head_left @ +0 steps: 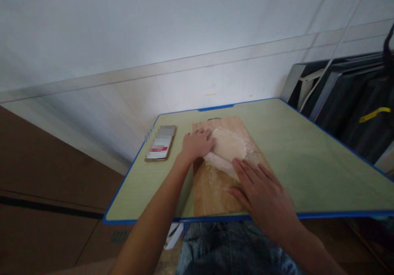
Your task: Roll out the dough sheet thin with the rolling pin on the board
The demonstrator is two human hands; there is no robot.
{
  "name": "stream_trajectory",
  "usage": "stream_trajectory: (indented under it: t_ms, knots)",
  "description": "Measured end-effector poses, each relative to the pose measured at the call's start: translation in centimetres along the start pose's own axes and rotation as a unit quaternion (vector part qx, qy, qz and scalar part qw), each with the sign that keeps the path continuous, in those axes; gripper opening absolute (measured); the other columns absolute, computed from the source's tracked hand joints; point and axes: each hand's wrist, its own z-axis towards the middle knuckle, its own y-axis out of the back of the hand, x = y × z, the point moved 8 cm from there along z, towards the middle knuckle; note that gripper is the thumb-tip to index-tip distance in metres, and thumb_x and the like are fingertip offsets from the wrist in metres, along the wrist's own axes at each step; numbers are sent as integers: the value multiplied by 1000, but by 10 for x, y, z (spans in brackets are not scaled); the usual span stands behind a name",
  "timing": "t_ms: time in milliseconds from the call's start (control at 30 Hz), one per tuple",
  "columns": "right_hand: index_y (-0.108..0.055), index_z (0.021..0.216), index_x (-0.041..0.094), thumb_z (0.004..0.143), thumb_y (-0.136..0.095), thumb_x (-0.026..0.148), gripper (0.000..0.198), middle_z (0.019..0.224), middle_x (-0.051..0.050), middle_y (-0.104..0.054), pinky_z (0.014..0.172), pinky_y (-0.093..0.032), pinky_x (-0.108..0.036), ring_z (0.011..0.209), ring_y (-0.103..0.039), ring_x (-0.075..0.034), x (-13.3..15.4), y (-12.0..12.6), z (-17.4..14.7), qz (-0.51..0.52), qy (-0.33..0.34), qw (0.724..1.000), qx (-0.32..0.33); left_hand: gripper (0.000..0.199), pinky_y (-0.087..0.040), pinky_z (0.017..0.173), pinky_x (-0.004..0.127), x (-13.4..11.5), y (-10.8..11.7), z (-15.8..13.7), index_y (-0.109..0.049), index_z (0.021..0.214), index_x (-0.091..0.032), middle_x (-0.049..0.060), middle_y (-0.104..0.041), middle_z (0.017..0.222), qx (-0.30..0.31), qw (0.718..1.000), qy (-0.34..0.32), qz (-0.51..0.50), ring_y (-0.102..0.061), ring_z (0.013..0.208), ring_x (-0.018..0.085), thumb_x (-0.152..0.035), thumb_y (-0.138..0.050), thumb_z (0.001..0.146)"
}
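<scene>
- Dough sheet: lay on the upper half of the wooden board, flat, pale, roughly oval; part of its near edge was hidden by the rolling pin.
- Rolling pin: pale, whitish, set slantwise across the board, along the near side of the dough sheet; both ends covered by the hands.
- Left hand: palm down at the board's left edge, fingers bent, over the pin's left end; couldn't tell if it was closed around it.
- Right hand: over the board's right part, spread flat, fingers long and near each other, thumb apart; fingertips on the pin's right end, no wrapped grip seen.
- White powder: scattered on the board around the dough sheet.
- Dark loop: at the board's far edge.
- Phone: left of the board, well apart from it, screen up, partly pixelated.
- Tabletop: pale green, blue rim, under the board and out to both its sides.
- Wall: whitish, beyond the board.
- Dark panels: far right of the board, past the tabletop, yellow strip on them.
- Jeans: below the board's near edge.
</scene>
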Motion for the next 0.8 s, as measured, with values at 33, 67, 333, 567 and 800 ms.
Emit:
stream_trajectory:
  t_ms: [33, 67, 333, 567, 800]
  knots:
    - [-53, 121, 5, 95, -29, 38, 48, 120, -17, -62, 92, -45, -46, 109, -57, -28, -5, -2, 2, 1, 0, 1000, 4, 48, -40, 96, 48, -2, 0, 5, -43, 131, -23, 9, -48, 136, 3, 1000, -2, -3, -47, 122, 27, -44, -27, 91]
    - [-53, 121, 5, 95, -29, 38, 48, 119, -17, -62, 92, -45, -46, 108, -58, -28, -9, -3, 4, 3, -1, 1000, 8, 48, -42, 93, 47, -4, 0, 9, -44, 130, -22, 9, -49, 135, 6, 1000, -5, -5, -48, 121, 27, -44, -27, 91]
    - [-54, 119, 5, 95, -31, 37, 46, 117, -16, -63, 89, -48, -43, 107, -59, -26, -8, 0, 3, 17, 11, 1000, 4, 45, -36, 99, 50, -2, 2, -9, -45, 129, -23, 7, -51, 134, -29, 1000, -10, -3, -48, 121, 25, -41, -25, 93]
    - [-54, 121, 10, 94, -35, 35, 42, 123, -10, -61, 92, -43, -40, 113, -54, -23, 12, 9, -7, 32, -2, 999, -18, 43, -30, 104, 51, 13, 0, -52, -45, 130, -22, 5, -46, 139, -53, 998, 14, 6, -33, 133, 25, -34, -24, 94]
    - [-53, 123, 8, 93, -39, 35, 43, 124, -13, -60, 93, -44, -45, 113, -54, -26, -1, -1, 3, 26, 8, 999, 25, 43, -34, 101, 50, 7, 1, -29, -49, 124, -24, 6, -50, 135, -35, 999, 18, -4, -45, 125, 23, -39, -21, 94]
